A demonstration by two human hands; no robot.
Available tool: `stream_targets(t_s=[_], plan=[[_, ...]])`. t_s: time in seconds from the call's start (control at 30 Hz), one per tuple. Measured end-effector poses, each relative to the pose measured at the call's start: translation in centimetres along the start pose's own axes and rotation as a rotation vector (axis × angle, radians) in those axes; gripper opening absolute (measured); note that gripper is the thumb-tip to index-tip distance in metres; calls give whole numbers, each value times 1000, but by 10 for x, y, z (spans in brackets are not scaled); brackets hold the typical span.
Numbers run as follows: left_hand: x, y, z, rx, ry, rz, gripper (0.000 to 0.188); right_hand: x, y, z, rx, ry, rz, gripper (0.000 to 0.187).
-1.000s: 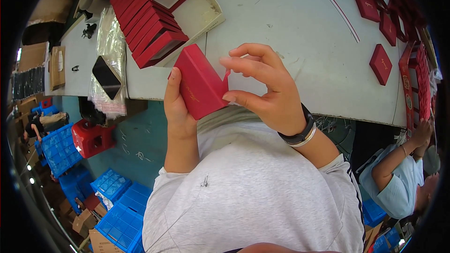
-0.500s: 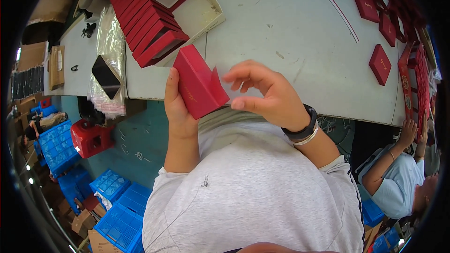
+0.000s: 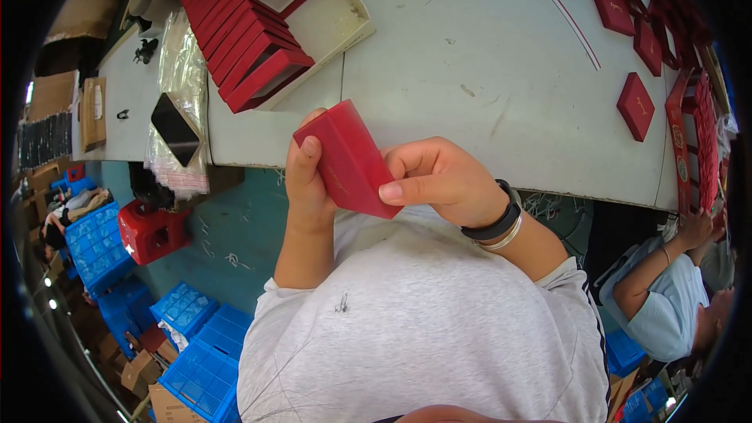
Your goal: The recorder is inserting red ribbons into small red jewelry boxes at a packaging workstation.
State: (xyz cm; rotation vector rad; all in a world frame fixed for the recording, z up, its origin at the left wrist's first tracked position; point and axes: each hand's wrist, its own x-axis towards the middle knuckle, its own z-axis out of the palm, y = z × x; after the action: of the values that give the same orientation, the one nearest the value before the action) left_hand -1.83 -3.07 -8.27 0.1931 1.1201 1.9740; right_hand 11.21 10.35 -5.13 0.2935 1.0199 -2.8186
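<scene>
A small red cardboard box (image 3: 345,158) with gold script on its face is held tilted in front of my chest, close to the table's near edge. My left hand (image 3: 307,172) grips it along its left side, thumb on the front face. At its lower right end my right hand (image 3: 439,180) is closed, thumb pressed on the face and curled fingers behind the edge. The flap seen earlier no longer stands out. What lies inside the box is hidden.
A pale tray (image 3: 356,27) at the upper left holds rows of red box sleeves (image 3: 251,39). A black phone (image 3: 175,129) lies on plastic bags. More red boxes (image 3: 635,107) lie at the right, where another person (image 3: 658,290) works. Blue crates (image 3: 205,372) stand on the floor.
My right hand has come in from the right and taken hold of the box's lower end. The box has shifted slightly down and right, and its raised flap now lies against it.
</scene>
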Motion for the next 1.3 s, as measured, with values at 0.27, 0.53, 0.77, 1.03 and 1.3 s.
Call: stream_targets(t_s=[0.27,0.53,0.77,1.03,1.3], plan=[[2,2,-2,20,-58,35,51,2,-6,5,-149,80,-16,33],[4,6,5,56,-144,129,49,2,-7,2,-251,99,-6,25],[13,7,2,80,-73,119,48,10,-4,-4,-80,73,-130,20],[18,7,-21,239,78,411,35,34,-58,-11,126,104,-361,17],[14,21,-74,443,63,623,7,141,-88,0,-22,422,-409,15]])
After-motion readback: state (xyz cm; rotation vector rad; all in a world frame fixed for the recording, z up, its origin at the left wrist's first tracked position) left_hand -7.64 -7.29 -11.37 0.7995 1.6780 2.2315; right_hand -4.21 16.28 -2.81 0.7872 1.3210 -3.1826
